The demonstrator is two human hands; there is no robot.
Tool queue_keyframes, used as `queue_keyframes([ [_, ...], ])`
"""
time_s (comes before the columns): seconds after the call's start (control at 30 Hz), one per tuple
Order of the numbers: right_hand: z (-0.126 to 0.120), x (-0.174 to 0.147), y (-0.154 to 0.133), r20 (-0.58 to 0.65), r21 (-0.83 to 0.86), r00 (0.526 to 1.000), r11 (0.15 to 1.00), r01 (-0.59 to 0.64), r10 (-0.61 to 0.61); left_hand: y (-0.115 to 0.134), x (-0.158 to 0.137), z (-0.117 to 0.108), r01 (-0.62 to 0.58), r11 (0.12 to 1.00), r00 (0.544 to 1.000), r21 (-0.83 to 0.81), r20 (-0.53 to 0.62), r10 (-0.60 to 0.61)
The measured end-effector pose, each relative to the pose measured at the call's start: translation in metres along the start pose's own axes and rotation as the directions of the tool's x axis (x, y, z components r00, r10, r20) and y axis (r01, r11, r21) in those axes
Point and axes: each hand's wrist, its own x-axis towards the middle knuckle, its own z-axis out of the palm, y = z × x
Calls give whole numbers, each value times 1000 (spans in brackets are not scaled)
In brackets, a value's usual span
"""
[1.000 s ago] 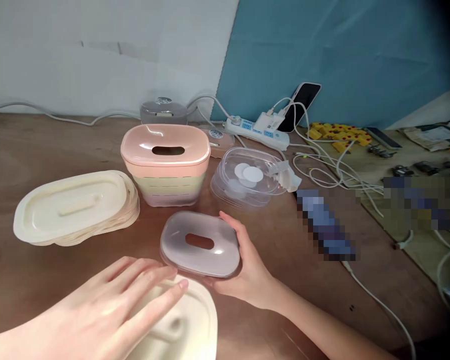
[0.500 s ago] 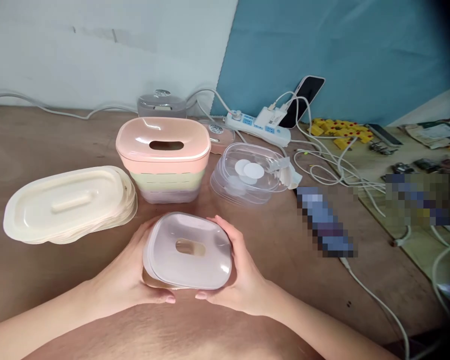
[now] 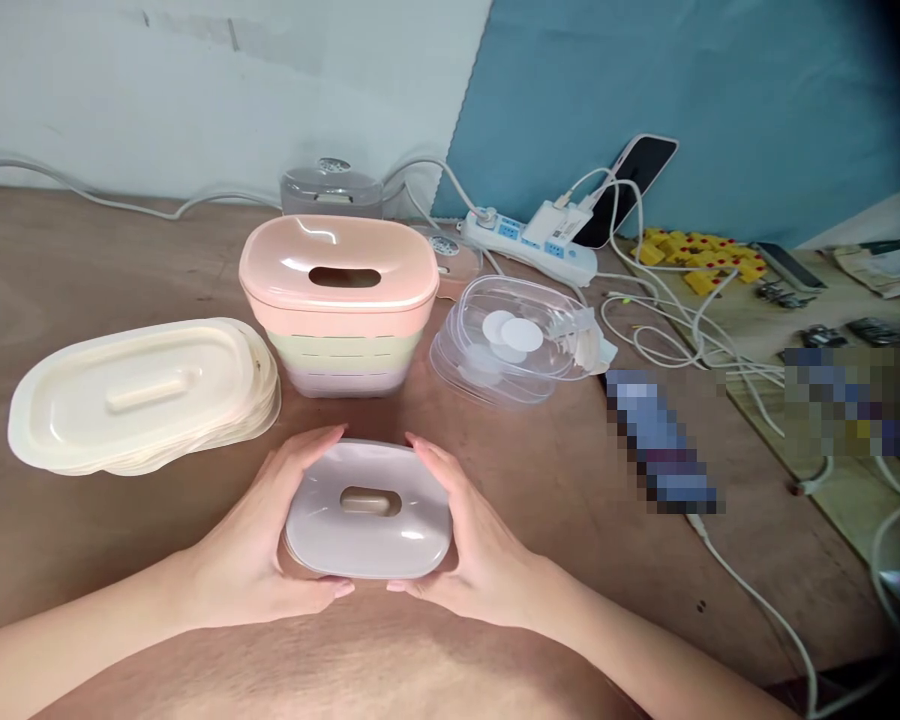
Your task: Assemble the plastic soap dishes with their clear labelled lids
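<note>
**Both hands pressing a pale lid down onto its box**

The left hand (image 3: 259, 550) and the right hand (image 3: 480, 545) are cupping a small translucent grey-lilac lid (image 3: 367, 510) with an oval slot in its middle, low and near the body over the wooden table (image 3: 82, 540). The fingers of both hands are wrapping the lid's short ends, thumbs closing in along the near edge, so each hand is grasping it from its own side. A cream part seems to be sitting beneath the lid, though it is mostly hidden.

To seat it well, I judge that pressure should be going on evenly at both ends, with the lid kept level and the slot centred, and the rim checked all round for a gap.

Farther off, a stack of cream lids (image 3: 142, 395) is lying to the left, well apart. Behind the hands a pink-topped stack of boxes (image 3: 339, 305) is standing upright, and just to its right clear plastic containers (image 3: 514, 340) are nesting together. Beyond these, a white power strip (image 3: 529, 235) and a leaning phone (image 3: 630, 185) are trailing white cables (image 3: 667, 330) across the table.
</note>
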Motion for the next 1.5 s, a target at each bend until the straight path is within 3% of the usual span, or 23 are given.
queue_keyframes([
  [0.13, -1, 0, -1, 22, -26, 999, 998, 50, -50, 6, 2, -2, -161, 924, 980, 347, -52, 190],
  [0.23, -2, 0, -1, 35, -47, 997, 996, 74, -72, 8, 3, -4, -250, 834, 952, 492, -33, 304],
  [0.43, -3, -2, 0, 101, -85, 991, 992, 95, -87, 6, 0, -3, -400, 771, 904, 496, 76, 420],
  [0.8, -4, -1, -2, 132, -132, 981, 979, 157, -140, 1, -3, -1, -480, 757, 866, 443, 102, 489],
  [1.1, -3, -1, 0, 172, -222, 964, 945, 241, -205, -4, -7, -1, -617, 579, 764, 533, 229, 604],
  [1.2, -5, -1, -1, 176, -252, 959, 932, 260, -220, -2, -6, -1, -600, 610, 784, 518, 227, 578],
  [1.37, -3, 0, 1, 123, -232, 956, 929, 288, -265, 1, -2, -3, -510, 757, 856, 408, 155, 493],
  [1.5, -2, 3, 0, 140, -231, 973, 950, 210, -182, -1, 4, -11, -390, 860, 919, 328, 192, 344],
])
